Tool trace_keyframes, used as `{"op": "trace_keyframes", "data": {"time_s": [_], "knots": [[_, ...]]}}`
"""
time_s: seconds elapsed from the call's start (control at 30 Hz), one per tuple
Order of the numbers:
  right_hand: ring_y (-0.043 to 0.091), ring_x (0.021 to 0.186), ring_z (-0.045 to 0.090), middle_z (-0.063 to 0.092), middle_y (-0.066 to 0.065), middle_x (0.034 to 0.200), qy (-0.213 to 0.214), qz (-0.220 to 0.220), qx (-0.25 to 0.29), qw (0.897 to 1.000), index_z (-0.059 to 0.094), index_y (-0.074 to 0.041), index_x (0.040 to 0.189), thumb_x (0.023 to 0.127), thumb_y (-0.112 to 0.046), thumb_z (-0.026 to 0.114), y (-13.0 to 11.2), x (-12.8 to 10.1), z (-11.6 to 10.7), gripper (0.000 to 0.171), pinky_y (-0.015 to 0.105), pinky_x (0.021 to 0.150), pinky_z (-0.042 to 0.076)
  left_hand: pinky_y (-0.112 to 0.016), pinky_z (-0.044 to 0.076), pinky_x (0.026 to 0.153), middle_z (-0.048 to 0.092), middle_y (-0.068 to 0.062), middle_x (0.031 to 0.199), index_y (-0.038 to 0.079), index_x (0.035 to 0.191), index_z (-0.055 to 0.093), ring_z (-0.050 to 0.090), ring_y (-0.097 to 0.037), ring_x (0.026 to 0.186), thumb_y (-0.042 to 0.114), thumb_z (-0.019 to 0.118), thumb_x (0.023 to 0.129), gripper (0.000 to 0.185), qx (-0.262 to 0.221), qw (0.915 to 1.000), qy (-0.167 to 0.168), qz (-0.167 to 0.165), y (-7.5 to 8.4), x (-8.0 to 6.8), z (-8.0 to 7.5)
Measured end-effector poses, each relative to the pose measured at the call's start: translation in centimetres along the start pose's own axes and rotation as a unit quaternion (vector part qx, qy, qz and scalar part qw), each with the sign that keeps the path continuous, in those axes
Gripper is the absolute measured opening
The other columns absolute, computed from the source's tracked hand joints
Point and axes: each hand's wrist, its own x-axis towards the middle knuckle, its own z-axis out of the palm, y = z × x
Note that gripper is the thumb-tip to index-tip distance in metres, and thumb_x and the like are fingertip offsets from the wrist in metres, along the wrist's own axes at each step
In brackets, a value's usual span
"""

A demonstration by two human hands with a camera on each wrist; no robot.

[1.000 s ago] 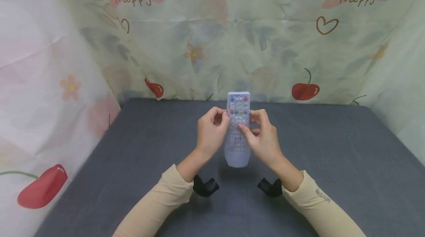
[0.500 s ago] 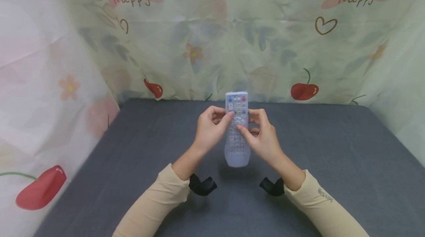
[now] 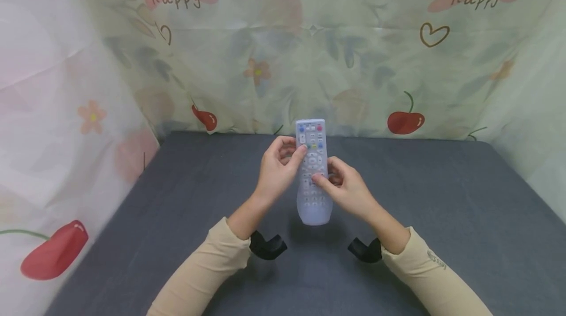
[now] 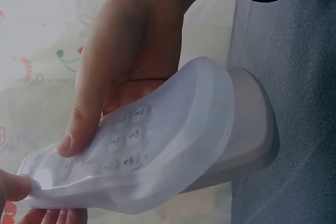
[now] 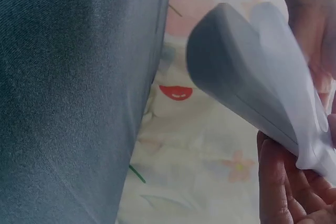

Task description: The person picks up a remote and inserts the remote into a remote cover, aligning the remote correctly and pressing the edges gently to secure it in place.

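Observation:
Both hands hold a remote control in a translucent soft cover (image 3: 312, 168), tilted up above the table in the head view. Near its upper left edge, the left hand (image 3: 276, 171) pinches it, thumb on the front and fingers behind. The right hand (image 3: 349, 189) grips the right edge lower down, thumb over the buttons. In the left wrist view the bottom end of the cover (image 4: 210, 108) stands away from the grey remote body (image 4: 257, 124), which sticks out beneath. The same gap shows in the right wrist view, between the grey remote (image 5: 236, 72) and the cover (image 5: 286, 56).
A dark grey cloth-covered table (image 3: 212, 188) lies below the hands, its far edge meeting a patterned curtain (image 3: 309, 60). Another curtain (image 3: 53, 124) hangs along the left. Black wrist mounts (image 3: 268, 247) show under both wrists.
The remote has shifted slightly left and its top a little up. The left thumb has come onto its front face. The right hand has slid lower along the right edge.

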Motion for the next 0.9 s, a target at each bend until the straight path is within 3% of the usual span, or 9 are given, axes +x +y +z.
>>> {"op": "trace_keyframes", "data": {"time_s": [0.27,0.37,0.43,0.5,0.53,0.6,0.73,0.9], "knots": [[0.012,0.083,0.064,0.066,0.017,0.100,0.024,-0.033,-0.001,0.999,0.056,-0.002,0.112,0.086,-0.010,0.066,0.5,-0.2,-0.6,0.029,0.025,0.072,0.054,-0.037,0.056,0.079,0.065,-0.021,0.102,-0.001,0.105,0.058,0.067,-0.017,0.085,0.024,0.046,0.099,0.029,-0.062,0.9938,-0.011,-0.091,0.1,0.1,-0.8],[0.001,0.087,0.061,0.065,0.013,0.100,0.030,-0.074,0.009,0.997,0.058,-0.004,0.110,0.082,-0.004,0.069,0.7,-0.3,-1.0,0.030,0.020,0.077,0.053,-0.036,0.057,0.076,0.066,-0.017,0.094,-0.001,0.101,0.058,0.067,-0.017,0.078,0.031,0.044,0.099,0.036,-0.044,0.9860,-0.051,-0.152,-0.4,0.0,-1.5],[-0.001,0.093,0.059,0.064,0.011,0.102,0.024,-0.116,0.015,0.993,0.059,-0.004,0.109,0.080,0.002,0.068,0.9,-0.4,-1.2,0.030,0.017,0.084,0.050,-0.035,0.057,0.073,0.065,-0.013,0.089,-0.001,0.105,0.058,0.066,-0.014,0.070,0.038,0.042,0.098,0.043,-0.022,0.9716,-0.108,-0.209,-1.0,0.0,-1.8],[0.001,0.100,0.056,0.063,0.011,0.106,0.012,-0.165,0.008,0.986,0.060,-0.004,0.106,0.078,0.009,0.068,1.0,-0.5,-1.3,0.032,0.015,0.091,0.046,-0.033,0.057,0.069,0.065,-0.014,0.091,-0.001,0.114,0.054,0.065,-0.013,0.067,0.044,0.039,0.098,0.051,-0.004,0.9520,-0.168,-0.256,-1.4,-0.2,-2.0],[0.003,0.103,0.055,0.063,0.011,0.107,0.004,-0.189,0.003,0.982,0.060,-0.005,0.105,0.077,0.011,0.067,1.1,-0.5,-1.2,0.034,0.015,0.093,0.044,-0.032,0.057,0.069,0.065,-0.017,0.095,-0.001,0.119,0.051,0.065,-0.013,0.067,0.046,0.038,0.098,0.054,-0.006,0.9425,-0.191,-0.274,-1.6,-0.2,-2.0],[0.006,0.108,0.053,0.063,0.011,0.109,-0.012,-0.234,-0.013,0.972,0.060,-0.006,0.104,0.074,0.015,0.067,1.3,-0.5,-1.2,0.037,0.017,0.097,0.041,-0.032,0.056,0.072,0.064,-0.020,0.105,-0.001,0.130,0.044,0.066,-0.015,0.075,0.046,0.039,0.097,0.058,-0.020,0.9313,-0.218,-0.291,-1.8,-0.2,-2.0],[0.011,0.110,0.049,0.063,0.008,0.106,-0.011,-0.286,-0.051,0.957,0.061,-0.009,0.100,0.068,0.016,0.071,1.6,-0.5,-0.9,0.042,0.020,0.098,0.038,-0.036,0.054,0.085,0.056,-0.025,0.124,0.000,0.138,0.034,0.065,-0.021,0.094,0.031,0.052,0.095,0.056,-0.062,0.9353,-0.205,-0.282,-1.9,-0.1,-1.7],[0.018,0.111,0.048,0.062,0.008,0.107,0.023,-0.288,-0.085,0.954,0.062,-0.008,0.099,0.065,0.010,0.076,1.7,-0.5,-0.9,0.041,0.022,0.096,0.039,-0.040,0.051,0.091,0.056,-0.024,0.127,0.001,0.140,0.035,0.065,-0.023,0.100,0.020,0.057,0.093,0.056,-0.068,0.9456,-0.180,-0.263,-1.8,-0.1,-1.5]]}}
